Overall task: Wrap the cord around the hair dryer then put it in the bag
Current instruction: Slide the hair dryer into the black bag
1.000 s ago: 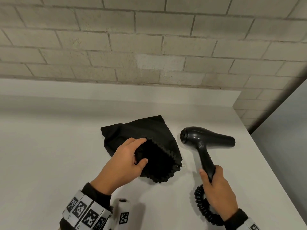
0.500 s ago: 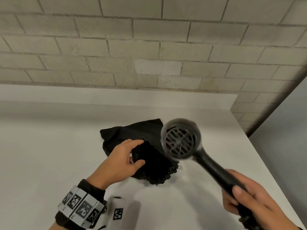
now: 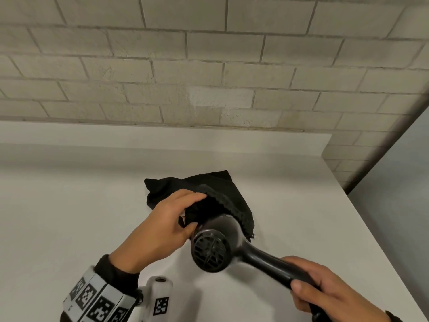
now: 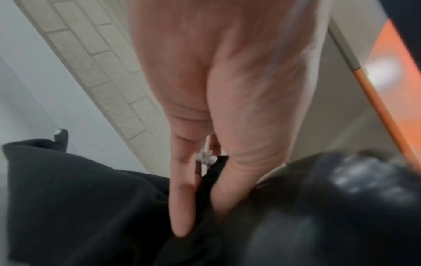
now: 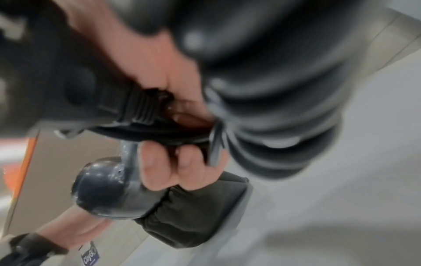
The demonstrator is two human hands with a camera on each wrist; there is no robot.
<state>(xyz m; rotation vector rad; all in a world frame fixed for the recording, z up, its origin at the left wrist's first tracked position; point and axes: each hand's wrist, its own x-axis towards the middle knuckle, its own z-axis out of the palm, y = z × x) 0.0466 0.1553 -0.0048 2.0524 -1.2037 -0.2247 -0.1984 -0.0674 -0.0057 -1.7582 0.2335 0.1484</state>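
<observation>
A black drawstring bag (image 3: pixel 220 189) lies on the white table (image 3: pixel 69 217), its gathered mouth toward me. My left hand (image 3: pixel 167 224) pinches the bag's rim (image 4: pixel 212 180) between thumb and fingers and holds the mouth up. A black hair dryer (image 3: pixel 213 245) is in the air with its nozzle end at the bag's mouth and its rear grille facing me. My right hand (image 3: pixel 329 291) grips its handle (image 3: pixel 274 266). In the right wrist view the same hand (image 5: pixel 180 162) also clasps the coiled black cord (image 5: pixel 273 108), blurred; its wrapping cannot be made out.
A pale brick wall (image 3: pixel 209 66) runs behind the table. The table's right edge (image 3: pixel 383 228) drops off close beside the dryer. A white cylinder with a printed marker (image 3: pixel 160 298) sits by my left wrist.
My right hand lifted the dryer off the table, swung it round and brought its front end down to the bag's mouth. The left hand kept its hold on the bag's rim.
</observation>
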